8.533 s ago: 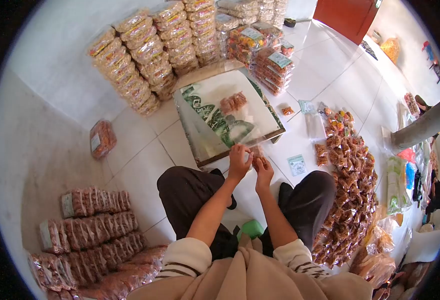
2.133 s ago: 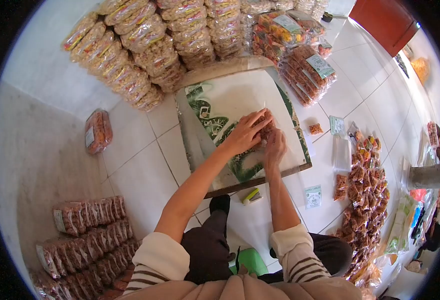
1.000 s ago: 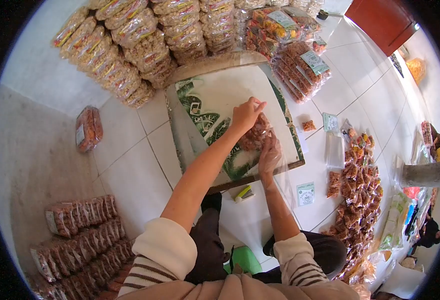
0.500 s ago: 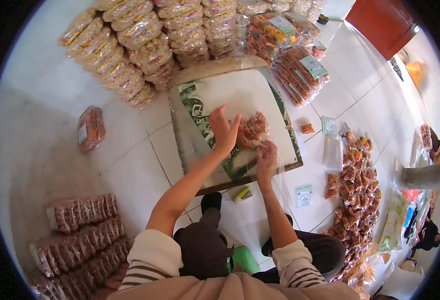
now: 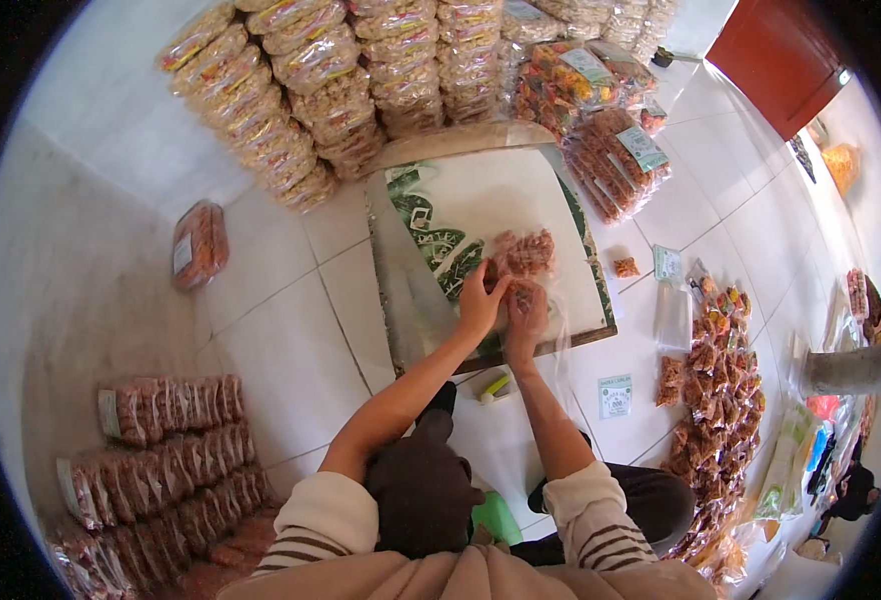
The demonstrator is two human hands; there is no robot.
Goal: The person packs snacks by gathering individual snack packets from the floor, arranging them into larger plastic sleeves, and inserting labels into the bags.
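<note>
A clear plastic bag of reddish-brown snack packets (image 5: 526,252) lies on the low board (image 5: 491,185), which has a white and green top. My left hand (image 5: 485,298) is closed on the near left part of the bag. Beside it my right hand (image 5: 527,312) has its fingers curled round the near end, where a small packet shows between them. Loose clear plastic trails from the bag toward the board's near edge. The fingertips of both hands are close together.
A green stapler-like tool (image 5: 497,389) and a printed label (image 5: 616,397) lie on the floor. Small snack packets (image 5: 716,400) are heaped at the right. Tall stacks of bags (image 5: 311,90) stand behind the board; filled bags (image 5: 176,408) lie lower left.
My left hand, spread and raised off the bag half a second ago, has come down to its near side and closed. The bag now sits spread flatter on the board.
</note>
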